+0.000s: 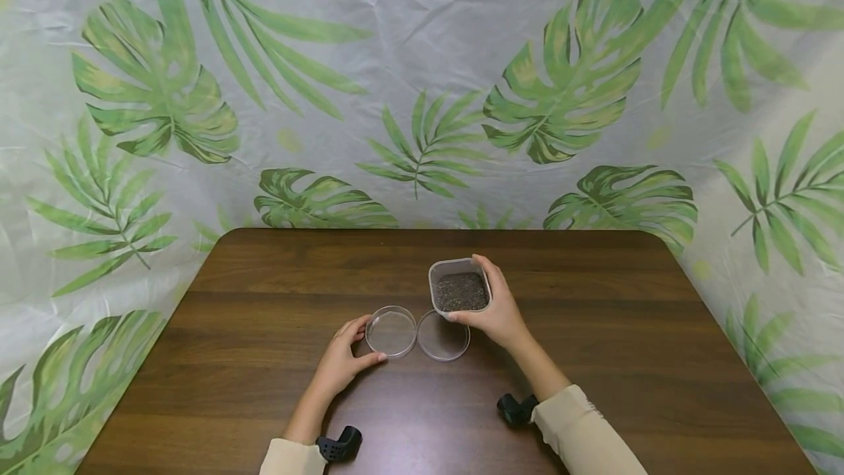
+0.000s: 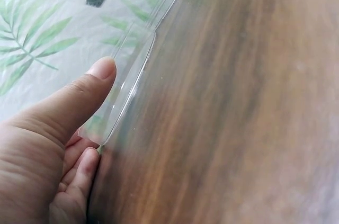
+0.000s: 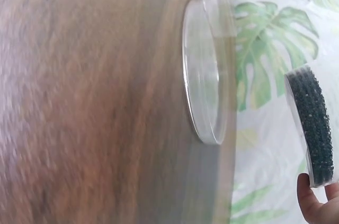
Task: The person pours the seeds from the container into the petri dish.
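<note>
Low on the surface (image 1: 264, 365), the left hand (image 1: 341, 359) curves its grip round the left petri dish (image 1: 390, 333); the right hand (image 1: 497, 310), reaching farther forward, grips a square plastic tub (image 1: 460, 293) of dark granules, raised near the right petri dish (image 1: 443, 339). The dish rims possibly touch.
</note>
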`<state>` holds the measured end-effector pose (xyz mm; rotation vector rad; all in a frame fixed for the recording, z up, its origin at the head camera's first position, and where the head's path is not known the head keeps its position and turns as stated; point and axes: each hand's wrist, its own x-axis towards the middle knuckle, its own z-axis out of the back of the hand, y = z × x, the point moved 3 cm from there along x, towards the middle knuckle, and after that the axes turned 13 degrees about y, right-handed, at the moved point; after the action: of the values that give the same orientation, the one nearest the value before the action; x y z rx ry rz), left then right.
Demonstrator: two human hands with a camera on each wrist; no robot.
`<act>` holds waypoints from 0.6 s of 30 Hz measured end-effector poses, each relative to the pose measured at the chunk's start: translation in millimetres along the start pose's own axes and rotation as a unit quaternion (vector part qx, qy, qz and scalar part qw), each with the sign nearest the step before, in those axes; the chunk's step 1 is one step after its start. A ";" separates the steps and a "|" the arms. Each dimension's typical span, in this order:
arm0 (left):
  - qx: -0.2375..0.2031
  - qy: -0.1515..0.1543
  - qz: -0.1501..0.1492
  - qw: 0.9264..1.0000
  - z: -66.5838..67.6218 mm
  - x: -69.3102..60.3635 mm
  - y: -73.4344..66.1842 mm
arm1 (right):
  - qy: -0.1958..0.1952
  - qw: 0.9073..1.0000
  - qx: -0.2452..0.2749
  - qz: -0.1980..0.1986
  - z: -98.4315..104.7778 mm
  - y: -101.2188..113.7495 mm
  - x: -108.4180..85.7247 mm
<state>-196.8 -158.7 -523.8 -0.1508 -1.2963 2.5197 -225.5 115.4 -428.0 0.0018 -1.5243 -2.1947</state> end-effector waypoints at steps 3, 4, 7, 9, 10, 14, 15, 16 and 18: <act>0.000 0.001 0.000 1.000 0.0 0.2 0.0 | 0.000 1.000 -0.011 -0.004 -4.5 -11.7 2.9; 0.000 0.000 -0.001 1.000 0.0 0.3 0.1 | 0.000 1.000 -0.015 -0.006 -5.8 -16.0 3.8; 0.003 -0.001 -0.004 1.000 0.0 0.3 0.0 | 0.001 1.000 -0.025 -0.012 -9.5 -30.2 6.9; 0.006 -0.001 -0.004 1.000 0.0 0.1 -0.2 | 0.003 0.999 -0.034 -0.012 -12.0 -32.7 7.7; 0.007 -0.001 -0.003 1.000 0.0 0.0 -0.3 | 0.003 0.999 -0.037 -0.011 -13.1 -33.2 8.0; 0.008 -0.002 -0.003 1.000 0.2 -0.1 -0.8 | 0.003 0.999 -0.050 -0.002 -17.4 -32.7 9.4; 0.009 -0.002 -0.003 1.000 0.2 -0.1 -0.8 | 0.002 0.999 -0.051 0.000 -18.6 -32.4 10.0; 0.009 -0.002 -0.004 1.000 0.2 0.0 -0.8 | 0.002 0.999 -0.054 0.002 -19.7 -32.1 10.5; 0.011 -0.002 -0.006 1.000 0.2 -0.1 -0.9 | 0.003 0.998 -0.058 0.003 -22.2 -31.8 11.5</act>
<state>-196.5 -158.3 -522.9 -0.1330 -1.2678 2.5250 -241.9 100.2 -461.8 -0.0326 -1.3887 -2.2729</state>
